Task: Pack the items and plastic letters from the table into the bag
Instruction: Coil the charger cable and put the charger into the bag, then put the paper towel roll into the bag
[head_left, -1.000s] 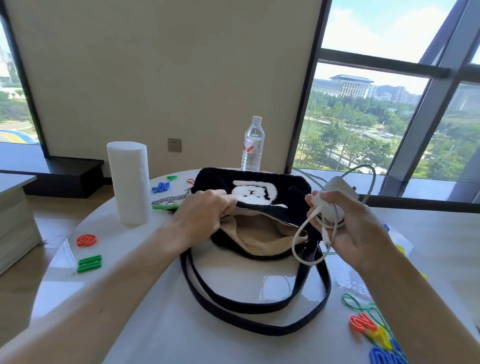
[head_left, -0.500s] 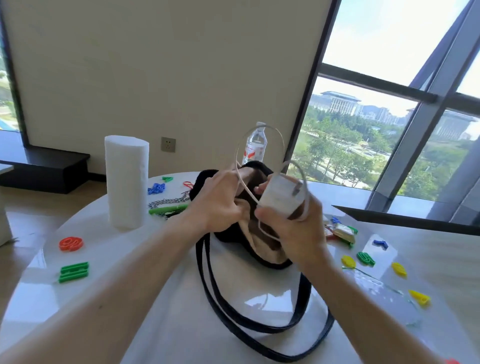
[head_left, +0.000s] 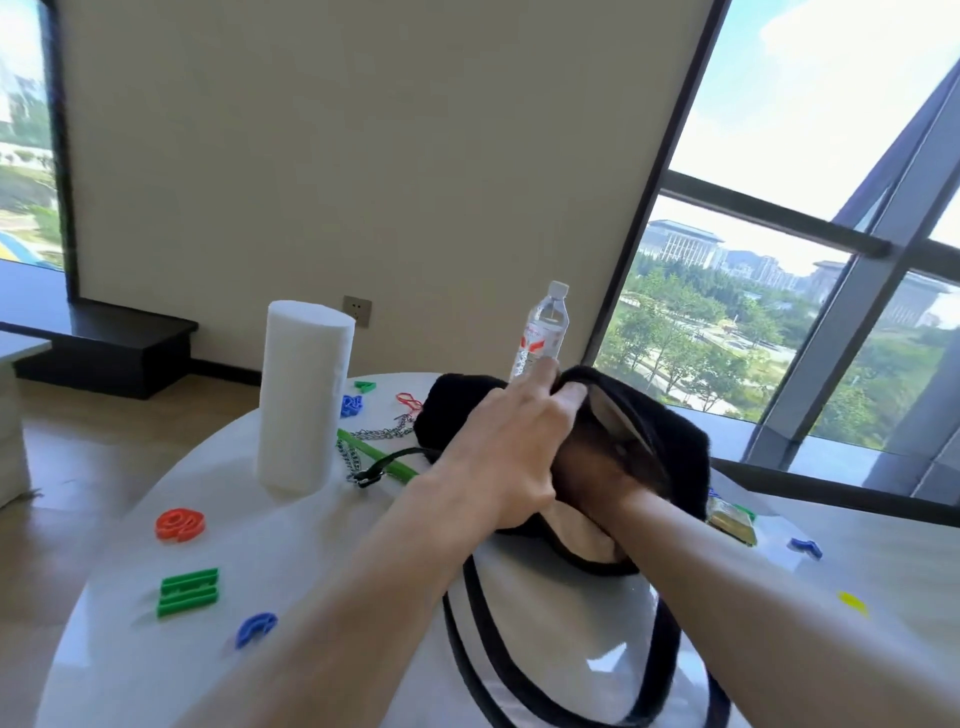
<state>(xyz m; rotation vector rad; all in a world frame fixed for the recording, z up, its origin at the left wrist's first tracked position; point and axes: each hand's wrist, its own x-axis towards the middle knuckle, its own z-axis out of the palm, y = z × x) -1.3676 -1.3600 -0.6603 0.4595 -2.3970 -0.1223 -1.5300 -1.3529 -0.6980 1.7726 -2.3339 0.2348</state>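
Round glossy white worktop (head_left: 270, 530) fills the lower frame, its curved edge at left. Mid-frame the fuzzy black fabric bag (head_left: 675, 441) with tan lining gapes: the left hand (head_left: 511, 452) grips its rim, while the right hand (head_left: 602, 473) is inside, fingers hidden, grasp untellable. Tall white paper roll (head_left: 301, 395) stands left. Ribbed green plastic letter (head_left: 188, 592) and orange plastic letter (head_left: 179, 525) lie near the edge.
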